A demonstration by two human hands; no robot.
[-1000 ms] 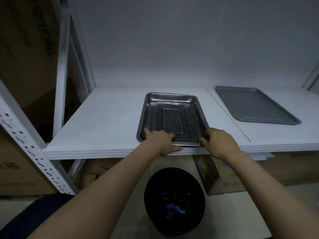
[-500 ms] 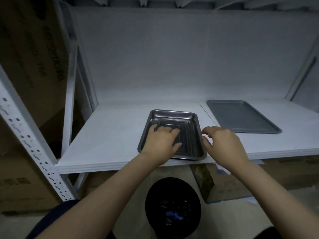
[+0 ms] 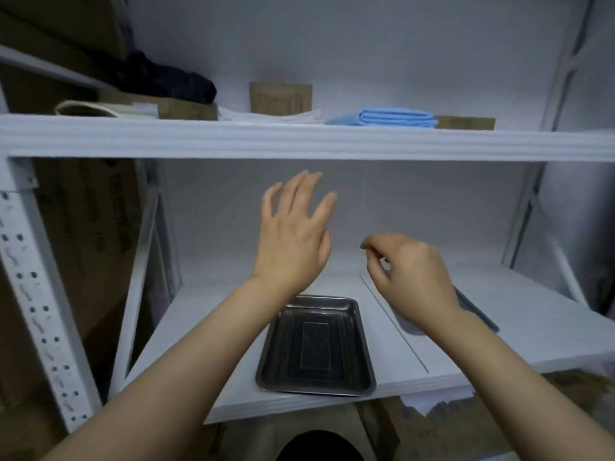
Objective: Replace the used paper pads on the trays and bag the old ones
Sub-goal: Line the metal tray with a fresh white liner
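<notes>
A deep rectangular steel tray (image 3: 316, 344), glossy with a stepped, ridged floor, sits at the front edge of the lower shelf (image 3: 206, 327). The left hand (image 3: 293, 241) is raised above it, grip wide with fingers spread. The right hand (image 3: 412, 271) is loosely curled, grip narrow, holding nothing. Folded blue pads (image 3: 396, 118) lie towards the right end of the upper shelf (image 3: 299, 141). The print on the cardboard box (image 3: 279, 98) is too blurred to read.

Left hand (image 3: 293, 244), right hand (image 3: 412, 274) — above tray (image 3: 316, 347)
</notes>
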